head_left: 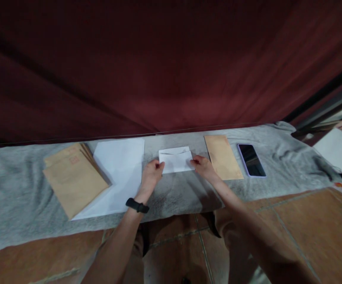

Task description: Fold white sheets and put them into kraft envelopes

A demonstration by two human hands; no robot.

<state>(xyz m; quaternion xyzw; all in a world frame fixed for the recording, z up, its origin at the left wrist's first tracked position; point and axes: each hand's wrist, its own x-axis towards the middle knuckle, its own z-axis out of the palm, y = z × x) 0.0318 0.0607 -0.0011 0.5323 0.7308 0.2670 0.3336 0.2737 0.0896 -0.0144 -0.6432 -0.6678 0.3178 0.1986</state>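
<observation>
A folded white sheet of paper (176,159) lies on the grey cloth (17,197) in front of me. My left hand (151,175), with a black band on the wrist, pinches its left edge. My right hand (203,166) pinches its right edge. The paper rests flat, with a folded flap showing along its far side.
A white paper stack (119,173) lies left of my hands, with a pile of brown envelopes (73,177) overlapping it. One brown envelope (222,157) and a dark phone (251,159) lie to the right. A dark red curtain (159,67) hangs behind. Tiled floor (307,225) is below.
</observation>
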